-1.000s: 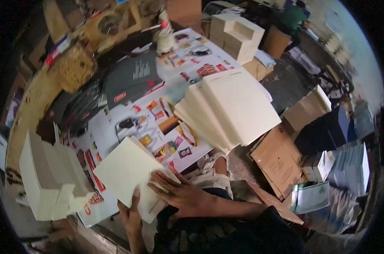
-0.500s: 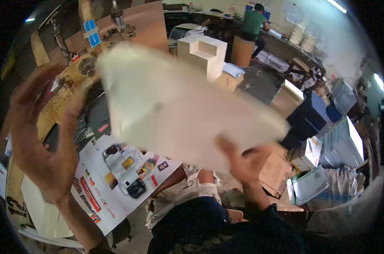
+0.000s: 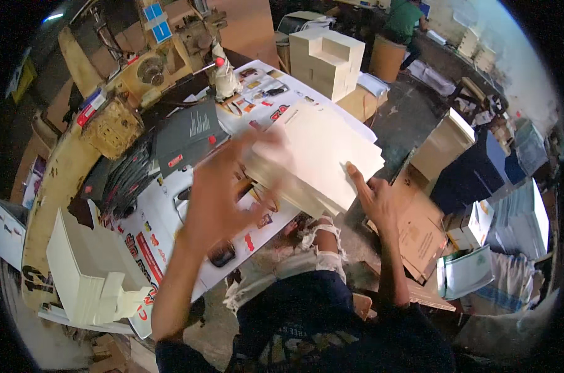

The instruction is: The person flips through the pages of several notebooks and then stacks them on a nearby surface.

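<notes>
A thick stack of cream paper sheets (image 3: 331, 146) is held tilted above the printed sheet on the table. My right hand (image 3: 378, 199) grips its near right edge, thumb on top and fingers beneath. By the stack's left edge, my left hand (image 3: 223, 186) is blurred, thumb and fingers spread apart. Whether its fingertips touch the paper I cannot tell. Below lies a large white printed sheet (image 3: 148, 221) with coloured pictures. Another cream paper stack (image 3: 86, 267) stands at the near left, with folded or uneven pieces at its front.
Dark printed folders (image 3: 185, 140) lie fanned beyond my left hand. A machine with a worn yellowish body (image 3: 111, 124) and a cone wrapped in white (image 3: 224, 78) stand behind. A tall cream stack (image 3: 325, 59) is at the far side, cardboard (image 3: 412, 224) at right. A person in green (image 3: 403, 18) sits far off.
The paper stack has come down and away from my face-side view, now flatter over the table. My left hand has moved right to its edge. The view has shifted left.
</notes>
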The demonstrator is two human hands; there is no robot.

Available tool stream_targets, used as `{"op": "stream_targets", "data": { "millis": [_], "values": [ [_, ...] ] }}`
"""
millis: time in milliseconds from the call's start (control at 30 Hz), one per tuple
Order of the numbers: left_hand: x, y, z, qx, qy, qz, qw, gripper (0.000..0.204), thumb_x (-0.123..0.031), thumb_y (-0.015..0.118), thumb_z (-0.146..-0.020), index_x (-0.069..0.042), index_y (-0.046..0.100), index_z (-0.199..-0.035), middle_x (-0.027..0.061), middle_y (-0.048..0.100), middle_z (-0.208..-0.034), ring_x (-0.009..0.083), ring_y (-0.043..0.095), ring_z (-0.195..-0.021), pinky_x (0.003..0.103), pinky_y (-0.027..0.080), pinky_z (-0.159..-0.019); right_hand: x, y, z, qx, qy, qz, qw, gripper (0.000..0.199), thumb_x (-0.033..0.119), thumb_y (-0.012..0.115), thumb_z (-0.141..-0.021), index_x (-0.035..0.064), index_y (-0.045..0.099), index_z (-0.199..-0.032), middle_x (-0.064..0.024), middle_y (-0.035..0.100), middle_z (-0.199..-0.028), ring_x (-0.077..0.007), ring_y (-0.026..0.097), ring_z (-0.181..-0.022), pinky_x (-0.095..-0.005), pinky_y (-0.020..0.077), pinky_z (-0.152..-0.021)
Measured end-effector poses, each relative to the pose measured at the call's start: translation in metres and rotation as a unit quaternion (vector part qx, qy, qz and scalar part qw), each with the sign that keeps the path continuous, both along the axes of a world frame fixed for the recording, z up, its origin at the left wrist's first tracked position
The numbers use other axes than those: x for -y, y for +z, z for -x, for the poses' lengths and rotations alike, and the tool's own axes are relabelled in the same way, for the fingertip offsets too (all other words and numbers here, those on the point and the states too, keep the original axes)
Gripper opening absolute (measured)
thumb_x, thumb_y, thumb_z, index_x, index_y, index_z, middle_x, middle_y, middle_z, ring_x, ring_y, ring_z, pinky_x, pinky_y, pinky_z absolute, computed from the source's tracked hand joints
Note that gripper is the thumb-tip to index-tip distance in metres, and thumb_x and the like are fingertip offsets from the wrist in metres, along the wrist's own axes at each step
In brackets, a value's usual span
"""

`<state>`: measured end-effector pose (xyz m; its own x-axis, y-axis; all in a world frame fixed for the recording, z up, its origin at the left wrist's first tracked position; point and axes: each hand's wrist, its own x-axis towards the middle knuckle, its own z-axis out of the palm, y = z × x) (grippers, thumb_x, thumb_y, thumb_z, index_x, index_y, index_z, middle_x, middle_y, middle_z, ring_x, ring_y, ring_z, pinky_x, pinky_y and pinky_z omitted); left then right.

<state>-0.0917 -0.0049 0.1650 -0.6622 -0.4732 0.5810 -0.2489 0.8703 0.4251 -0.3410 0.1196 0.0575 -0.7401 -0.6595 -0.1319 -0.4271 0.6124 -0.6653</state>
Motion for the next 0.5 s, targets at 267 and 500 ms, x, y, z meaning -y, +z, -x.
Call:
{"op": "stream_targets", "data": {
  "millis": [267,500],
  "values": [
    [0.199,-0.114,0.104,0.19,-0.036,-0.421,0.886,0.057,-0.05,0.054,-0.097,-0.005,0.056,-0.132,0.0105,0.065,-0.124,0.0191,0.058,-0.119,0.035,0.04,-0.106,0.014,-0.093,0.022,0.32,0.002,0.449,0.835,0.078,0.066,0.038,-0.098,0.0007,0.045,-0.141,-0.0159,0.051,-0.134,-0.0263,0.053,-0.115,-0.0372,0.0443,-0.099],
    [0.178,-0.119,0.115,0.152,-0.069,-0.481,0.86,0.076,-0.064,0.052,-0.094,-0.003,0.054,-0.138,0.0097,0.061,-0.129,0.0155,0.06,-0.112,0.029,0.045,-0.097,0.063,-0.068,-0.035,0.402,-0.137,0.533,0.732,0.078,0.06,0.056,-0.09,0.0046,0.041,-0.143,-0.0171,0.051,-0.132,-0.0298,0.052,-0.123,-0.0418,0.0422,-0.103]
  ]
}}
